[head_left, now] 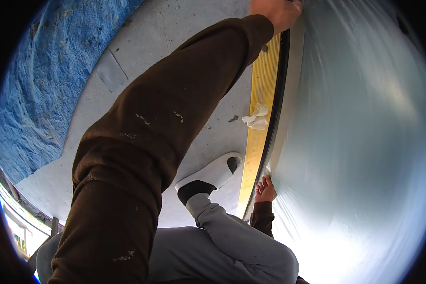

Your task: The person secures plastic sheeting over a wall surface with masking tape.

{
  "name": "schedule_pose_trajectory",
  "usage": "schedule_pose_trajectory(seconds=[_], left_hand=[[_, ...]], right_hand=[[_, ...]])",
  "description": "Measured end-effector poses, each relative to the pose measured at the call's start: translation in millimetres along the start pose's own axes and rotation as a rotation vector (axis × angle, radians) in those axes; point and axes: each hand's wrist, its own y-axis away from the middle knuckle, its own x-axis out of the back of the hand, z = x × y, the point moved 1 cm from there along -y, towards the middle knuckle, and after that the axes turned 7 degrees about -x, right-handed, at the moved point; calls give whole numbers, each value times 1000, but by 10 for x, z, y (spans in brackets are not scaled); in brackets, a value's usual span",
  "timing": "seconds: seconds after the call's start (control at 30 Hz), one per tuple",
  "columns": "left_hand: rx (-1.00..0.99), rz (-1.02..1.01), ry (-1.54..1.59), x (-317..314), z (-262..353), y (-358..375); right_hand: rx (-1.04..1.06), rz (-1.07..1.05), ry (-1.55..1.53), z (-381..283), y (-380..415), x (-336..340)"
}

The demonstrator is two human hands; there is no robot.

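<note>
A translucent plastic sheet [350, 118] hangs down the right side, with folds running toward its lower edge. My right hand [265, 190] pinches it near the bottom, beside a black strip [275, 111]. At the top of the view my left hand [280, 13] is curled closed at the far end of the same strip. The frame edge cuts off part of it, so what its fingers hold is hidden. Along the strip runs a yellow wooden board [254, 156], with crumpled white scraps [257, 121] lying on it.
Grey flooring [151, 28] with dark specks spreads left of the board. A blue tarp [47, 85] covers the far left. My foot in a pale slip-on shoe [213, 171] rests close to the board, below my bent grey-trousered leg [241, 236].
</note>
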Motion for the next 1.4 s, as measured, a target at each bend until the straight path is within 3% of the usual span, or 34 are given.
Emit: schedule_pose_trajectory(seconds=[0.57, 0.77, 0.87, 0.93, 1.07, 1.17, 1.23, 1.27, 1.33, 1.4], left_hand=[[66, -66, 41, 14, -68, -45], [174, 31, 8, 274, -66, 121], [230, -7, 107, 337, -56, 175], [192, -154, 171, 296, -85, 168], [163, -189, 196, 175, -100, 92], [260, -275, 210, 148, -189, 14], [222, -235, 504, 164, -428, -37], [221, -239, 502, 181, -464, -58], [468, -321, 749, 240, -410, -47], [401, -375, 925, 260, -478, -39]], right_hand=[[-6, -38, -19, -3, -14, 12], [-5, -29, -14, -12, 15, 1], [-18, -13, -6, -27, 37, -6], [-27, -9, 2, -26, 36, -5], [-39, -37, 7, -39, 40, 1], [-48, -47, 11, -47, 51, 15], [-61, -69, 3, -61, 32, 45], [-66, -95, 6, -62, 12, 63], [-75, -118, 5, -45, 34, 59], [-65, -116, 17, -64, 70, 56]])
